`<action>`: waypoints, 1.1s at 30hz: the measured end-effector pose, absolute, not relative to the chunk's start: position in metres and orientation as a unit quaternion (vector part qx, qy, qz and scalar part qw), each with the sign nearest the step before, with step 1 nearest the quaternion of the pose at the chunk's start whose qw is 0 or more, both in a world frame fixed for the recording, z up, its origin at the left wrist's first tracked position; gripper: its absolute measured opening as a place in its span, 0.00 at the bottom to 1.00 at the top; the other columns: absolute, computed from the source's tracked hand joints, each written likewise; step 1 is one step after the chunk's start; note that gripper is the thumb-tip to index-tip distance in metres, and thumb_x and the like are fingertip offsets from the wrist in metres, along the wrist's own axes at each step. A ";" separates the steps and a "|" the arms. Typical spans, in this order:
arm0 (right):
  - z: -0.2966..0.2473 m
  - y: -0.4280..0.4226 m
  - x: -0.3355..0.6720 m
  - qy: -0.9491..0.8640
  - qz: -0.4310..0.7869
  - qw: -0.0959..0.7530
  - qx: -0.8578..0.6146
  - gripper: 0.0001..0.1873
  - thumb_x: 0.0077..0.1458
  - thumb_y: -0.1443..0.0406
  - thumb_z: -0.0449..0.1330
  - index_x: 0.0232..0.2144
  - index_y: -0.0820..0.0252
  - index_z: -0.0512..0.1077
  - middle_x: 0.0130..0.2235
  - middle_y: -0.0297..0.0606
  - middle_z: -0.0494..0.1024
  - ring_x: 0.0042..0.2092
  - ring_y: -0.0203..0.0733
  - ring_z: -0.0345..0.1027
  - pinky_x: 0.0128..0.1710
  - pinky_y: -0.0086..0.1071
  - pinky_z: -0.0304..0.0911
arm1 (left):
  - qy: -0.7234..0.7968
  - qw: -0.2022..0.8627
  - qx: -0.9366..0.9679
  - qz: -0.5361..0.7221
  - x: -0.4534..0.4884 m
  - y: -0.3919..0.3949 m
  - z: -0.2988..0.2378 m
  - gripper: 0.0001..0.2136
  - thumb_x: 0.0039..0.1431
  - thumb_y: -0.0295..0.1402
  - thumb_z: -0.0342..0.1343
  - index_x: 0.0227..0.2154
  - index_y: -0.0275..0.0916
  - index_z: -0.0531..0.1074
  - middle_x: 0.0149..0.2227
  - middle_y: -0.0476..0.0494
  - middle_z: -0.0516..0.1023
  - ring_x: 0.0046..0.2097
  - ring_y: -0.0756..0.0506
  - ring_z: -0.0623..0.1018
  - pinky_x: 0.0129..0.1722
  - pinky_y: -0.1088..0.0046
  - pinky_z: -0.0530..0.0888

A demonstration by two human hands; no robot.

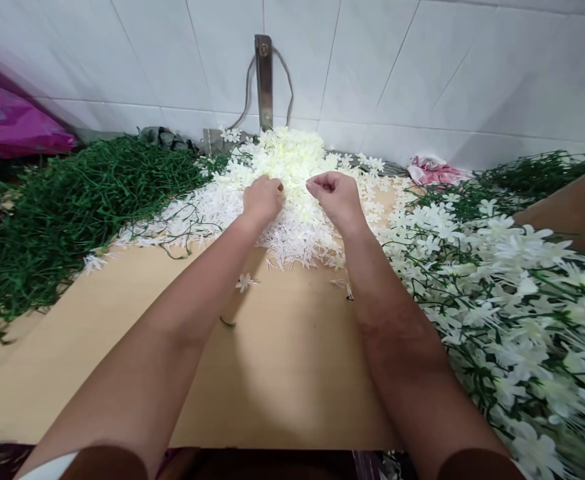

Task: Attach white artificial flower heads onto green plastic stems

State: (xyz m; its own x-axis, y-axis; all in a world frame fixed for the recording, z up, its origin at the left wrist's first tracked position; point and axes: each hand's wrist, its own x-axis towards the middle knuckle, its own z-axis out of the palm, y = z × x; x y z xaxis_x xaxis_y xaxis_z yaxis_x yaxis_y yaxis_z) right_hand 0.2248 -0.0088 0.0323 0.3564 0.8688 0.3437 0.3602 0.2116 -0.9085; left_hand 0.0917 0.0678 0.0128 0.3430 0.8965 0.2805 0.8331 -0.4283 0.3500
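White tiles (372,60) back loose artificial blossoms (292,157); right hand (339,197) pinches a pale piece (311,181), left hand (263,200) curled, grip I can't tell; brushing could scatter them.

Left hand (263,198), right hand (339,200) over white flowers (293,217), green stems (92,193)

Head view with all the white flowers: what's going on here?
A person has both bare hands at a heap of loose white artificial flowers: the left hand and the right hand are apart, fingers bent. Whatever they may hold is too small to tell. Green stems are piled to the left, and white flowers on green stems lie to the right. A cardboard sheet lies beneath the forearms.
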 end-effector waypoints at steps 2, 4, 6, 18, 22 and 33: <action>0.030 -0.007 0.226 -0.508 0.254 0.580 -0.584 0.03 0.50 0.70 0.61 0.25 0.63 0.70 0.23 0.30 0.69 0.25 0.28 0.61 0.28 0.28 0.58 | 0.535 0.075 0.814 0.215 0.090 0.074 0.010 0.10 0.54 0.31 0.52 0.36 0.38 0.76 0.42 0.38 0.77 0.44 0.40 0.74 0.42 0.64 0.67; 0.029 -0.006 0.226 -0.497 0.286 0.580 -0.578 0.05 0.51 0.70 0.60 0.25 0.63 0.69 0.23 0.32 0.72 0.25 0.28 0.63 0.27 0.27 0.59 | 0.539 0.089 0.806 0.228 0.084 0.078 0.010 0.09 0.55 0.31 0.51 0.35 0.38 0.76 0.38 0.39 0.78 0.40 0.41 0.75 0.40 0.65 0.67; 0.028 -0.006 0.224 -0.492 0.314 0.578 -0.570 0.07 0.53 0.69 0.60 0.24 0.62 0.67 0.23 0.32 0.73 0.23 0.28 0.63 0.25 0.26 0.58 | 0.538 0.110 0.801 0.240 0.075 0.079 0.011 0.09 0.55 0.32 0.52 0.34 0.38 0.76 0.37 0.40 0.78 0.38 0.43 0.74 0.39 0.67 0.67; 0.022 -0.008 0.211 -0.447 0.440 0.610 -0.485 0.08 0.44 0.66 0.66 0.23 0.61 0.69 0.23 0.30 0.74 0.23 0.26 0.63 0.25 0.23 0.59 | 0.520 0.095 0.816 0.234 0.081 0.080 0.007 0.07 0.53 0.32 0.52 0.31 0.39 0.76 0.40 0.38 0.78 0.43 0.39 0.74 0.43 0.62 0.66; 0.022 -0.008 0.213 -0.437 0.443 0.613 -0.487 0.09 0.42 0.67 0.67 0.26 0.60 0.70 0.25 0.32 0.77 0.27 0.29 0.67 0.28 0.25 0.63 | 0.528 0.201 0.754 0.337 0.071 0.081 0.013 0.06 0.52 0.31 0.54 0.30 0.37 0.74 0.34 0.41 0.77 0.35 0.44 0.74 0.38 0.67 0.66; 0.011 -0.007 0.177 -0.537 0.357 0.598 -0.476 0.04 0.46 0.65 0.62 0.25 0.60 0.71 0.27 0.32 0.73 0.31 0.32 0.66 0.34 0.30 0.65 | 0.433 0.688 0.431 0.392 0.020 0.022 0.027 0.04 0.48 0.21 0.57 0.25 0.35 0.68 0.21 0.51 0.72 0.20 0.55 0.68 0.20 0.80 0.59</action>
